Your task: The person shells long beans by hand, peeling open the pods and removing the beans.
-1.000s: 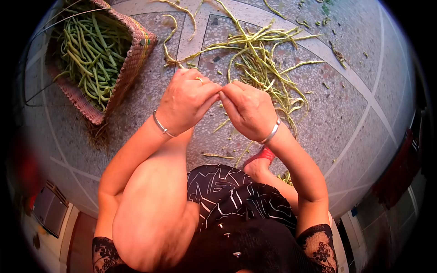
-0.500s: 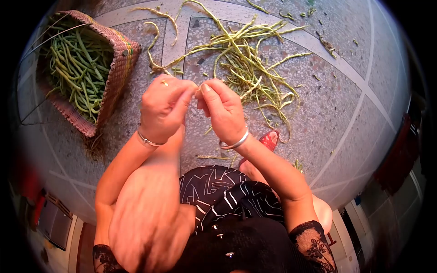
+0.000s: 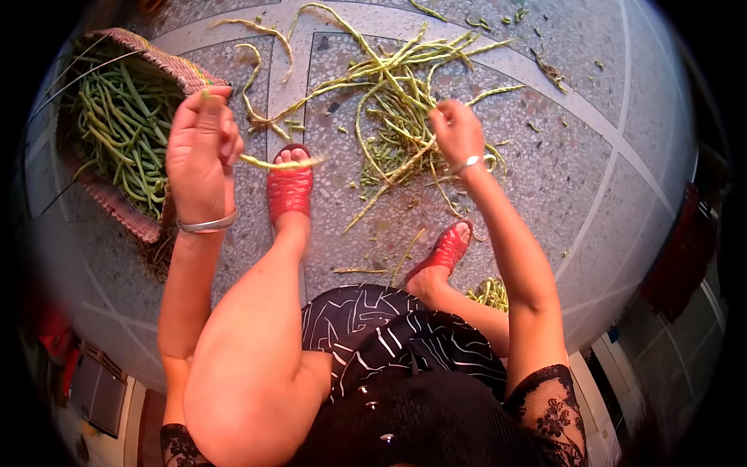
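My left hand (image 3: 201,159) is raised beside the woven basket, closed around a long green bean (image 3: 268,163) whose blurred free end sticks out to the right above my red sandal. A small green tip shows at the thumb of that hand. Over the right side of the bean pile (image 3: 397,101) is my right hand (image 3: 459,136), its fingers pinched together. Whatever may be between them is too small or hidden to name. Long yellowish-green beans lie tangled in the pile, with short cut pieces under and around them.
The woven basket (image 3: 144,222), tipped toward me at the left, holds many green beans (image 3: 128,128). My red sandals (image 3: 289,191) rest on the speckled floor. A second small heap of bean pieces (image 3: 490,294) lies by my right leg. Dry scraps (image 3: 551,71) lie at the far right.
My hands were together in the middle, pinching at one spot. Now they are far apart: the left has moved left with a bean, the right has moved right over the pile.
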Tool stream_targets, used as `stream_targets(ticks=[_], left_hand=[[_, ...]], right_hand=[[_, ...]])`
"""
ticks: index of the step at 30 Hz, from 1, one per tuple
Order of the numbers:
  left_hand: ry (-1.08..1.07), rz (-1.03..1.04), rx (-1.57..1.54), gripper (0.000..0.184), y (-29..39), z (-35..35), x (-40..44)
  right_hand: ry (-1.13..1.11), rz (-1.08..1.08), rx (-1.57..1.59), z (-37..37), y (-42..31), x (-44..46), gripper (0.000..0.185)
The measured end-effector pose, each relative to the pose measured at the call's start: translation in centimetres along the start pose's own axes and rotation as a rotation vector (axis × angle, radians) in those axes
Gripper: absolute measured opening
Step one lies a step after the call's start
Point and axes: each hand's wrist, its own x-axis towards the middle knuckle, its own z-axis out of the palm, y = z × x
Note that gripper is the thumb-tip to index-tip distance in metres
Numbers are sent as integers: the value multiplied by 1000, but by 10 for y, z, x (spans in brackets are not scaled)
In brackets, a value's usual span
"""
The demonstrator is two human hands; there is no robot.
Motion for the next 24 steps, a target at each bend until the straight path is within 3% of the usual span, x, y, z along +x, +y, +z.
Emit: stream_targets(ticks=[3,5,10,13,14,17,21,24], left_hand=[[29,-122,98,14,-9,5,-8],[17,-189,142,13,-14,8,-15],[-28,-290,131,13,-23,12,-20],[-26,-333,107,11,-21,13,-20],[-30,-333,108,12,-21,13,-19],[-41,-316,110,12,-23,12,-19],[-35,-293,90,12,-24,10,-19],[-38,-298,96,11,-19,16,-16]], right_hand=[[66,320,289,23,19,65,26],[29,500,255,44,33,101,32],[64,650,57,39,-1,115,34],[67,623,154,48,10,119,32],[124,576,208,49,11,118,24],[422,381,873,40,7,125,16],[435,-11,1057,-27,-38,111,11],[434,-246,935,-73,-73,92,12]])
